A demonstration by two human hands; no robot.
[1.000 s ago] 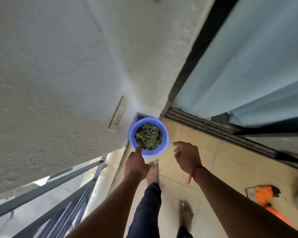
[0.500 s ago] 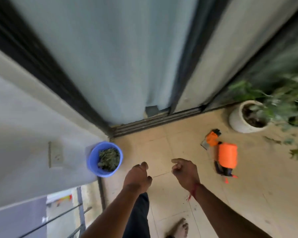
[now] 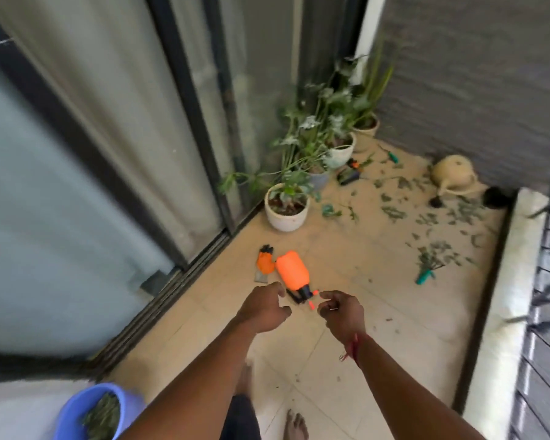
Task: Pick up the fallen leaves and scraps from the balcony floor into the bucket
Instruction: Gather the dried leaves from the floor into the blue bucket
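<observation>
Leaves point(image 3: 394, 213) lie scattered on the far floor point(image 3: 346, 249), well apart from the bucket point(image 3: 67, 417), already part full. Left hand point(image 3: 261, 309) and right hand point(image 3: 340, 312) hang empty, fingers loosely curled. Likely light, limp, crumbly stuff: gather loose handfuls gently, pinch twiggy bits by stems.

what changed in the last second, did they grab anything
The view swung away from the bucket, now at lower left, toward the scattered leaves at the balcony's far end. The left hand and right hand grabbed nothing, still loosely curled. Bucket still holds leaves.
</observation>
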